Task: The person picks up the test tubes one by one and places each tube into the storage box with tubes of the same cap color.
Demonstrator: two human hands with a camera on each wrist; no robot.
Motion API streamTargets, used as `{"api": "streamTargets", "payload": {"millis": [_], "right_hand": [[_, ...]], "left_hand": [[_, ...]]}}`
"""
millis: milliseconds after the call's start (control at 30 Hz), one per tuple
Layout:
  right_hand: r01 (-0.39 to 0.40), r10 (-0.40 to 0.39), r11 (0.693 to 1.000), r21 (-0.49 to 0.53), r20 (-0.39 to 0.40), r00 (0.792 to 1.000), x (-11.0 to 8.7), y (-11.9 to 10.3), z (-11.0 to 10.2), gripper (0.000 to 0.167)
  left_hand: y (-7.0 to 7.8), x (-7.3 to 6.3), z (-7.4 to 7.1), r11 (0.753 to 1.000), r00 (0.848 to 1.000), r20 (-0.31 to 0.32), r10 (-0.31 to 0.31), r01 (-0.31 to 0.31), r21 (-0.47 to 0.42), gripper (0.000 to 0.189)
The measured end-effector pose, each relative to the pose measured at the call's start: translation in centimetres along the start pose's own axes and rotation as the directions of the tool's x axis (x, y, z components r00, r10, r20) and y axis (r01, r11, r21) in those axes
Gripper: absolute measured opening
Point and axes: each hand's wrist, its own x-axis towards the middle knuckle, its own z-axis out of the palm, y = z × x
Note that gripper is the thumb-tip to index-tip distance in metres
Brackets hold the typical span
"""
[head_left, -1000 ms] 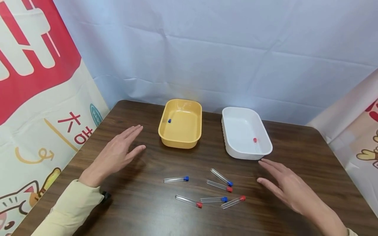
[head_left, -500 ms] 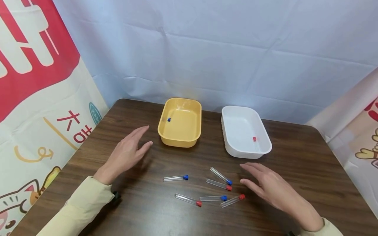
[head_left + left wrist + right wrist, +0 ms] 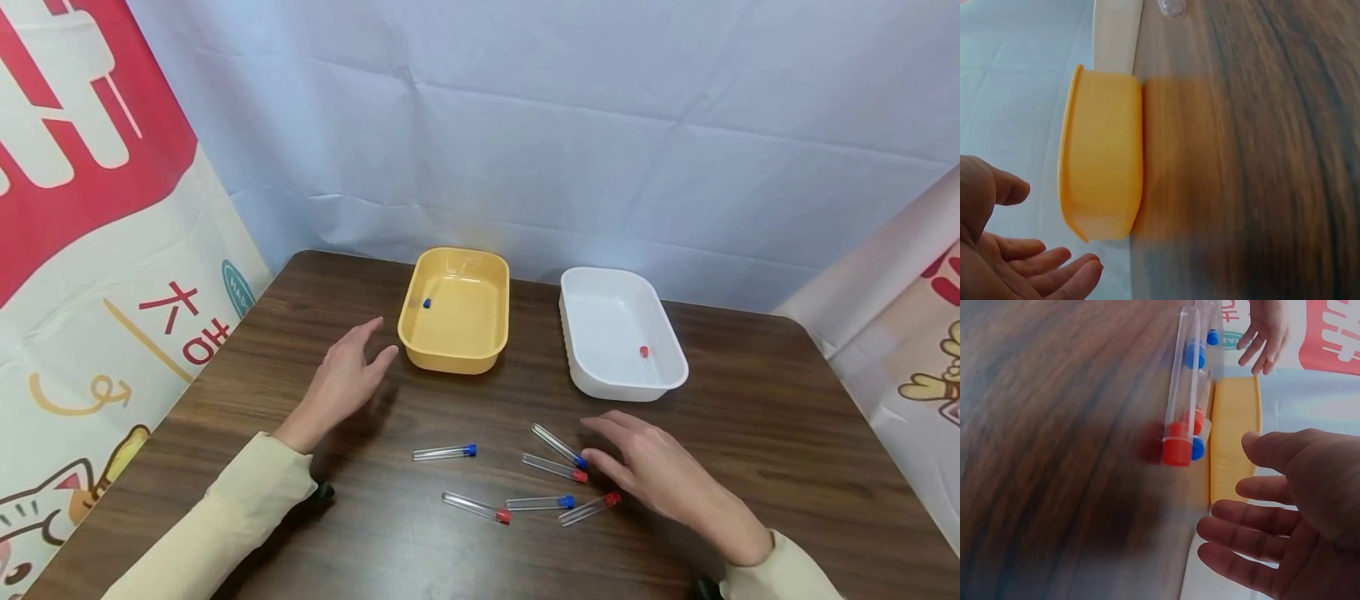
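My left hand point(image 3: 341, 383) hovers just left of the yellow tray point(image 3: 453, 363), fingers relaxed and holding nothing. Over the right part of the table my right hand point(image 3: 648, 462) is relaxed too, its thumb close to a blue-capped test tube point(image 3: 558, 445). Below that tube lies a red-capped test tube point(image 3: 555, 468). Nearer the front edge are another blue-capped tube point(image 3: 540, 503), a red-capped tube point(image 3: 590, 509) and a further red-capped tube point(image 3: 476, 507). One more blue-capped tube point(image 3: 444, 452) lies apart at the left. In the right wrist view a red-capped tube point(image 3: 1179, 387) looms close.
The white tray point(image 3: 622, 389) stands right of the yellow one, holding a red-capped tube point(image 3: 645, 353). A blue-capped tube point(image 3: 427, 303) lies inside the yellow tray. A pale curtain point(image 3: 525, 142) hangs behind the wooden table point(image 3: 405, 550), and a printed cloth point(image 3: 90, 283) at the left.
My right hand has moved left, from beside the white tray to the blue-capped tube. The left hand has shifted right, closer to the yellow tray. The tubes lie as before.
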Motion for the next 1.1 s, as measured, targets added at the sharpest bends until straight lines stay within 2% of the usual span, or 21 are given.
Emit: {"api": "streamTargets", "payload": {"millis": [167, 333, 767, 1100], "right_hand": [[-0.003, 0.003, 0.999, 0.033, 0.007, 1.000, 0.7, -0.2, 0.7, 0.035], [-0.028, 0.026, 0.998, 0.054, 0.034, 0.999, 1.1, -0.3, 1.2, 0.033], [-0.042, 0.036, 0.996, 0.084, 0.071, 0.997, 1.7, -0.6, 1.6, 0.032], [-0.058, 0.044, 0.991, 0.120, 0.111, 0.993, 2.0, -0.6, 1.6, 0.032]], "left_hand": [[0.2, 0.5, 0.7, 0.996, 0.998, 0.013, -0.065, 0.066, -0.057, 0.061], [0.5, 0.8, 1.5, 0.988, 0.996, 0.009, -0.093, 0.093, -0.122, 0.061], [1.1, 1.7, 2.7, 0.961, 0.980, -0.016, -0.199, 0.192, -0.198, 0.068], [1.0, 2.1, 3.4, 0.969, 0.984, -0.045, -0.173, 0.162, -0.185, 0.056]]}}
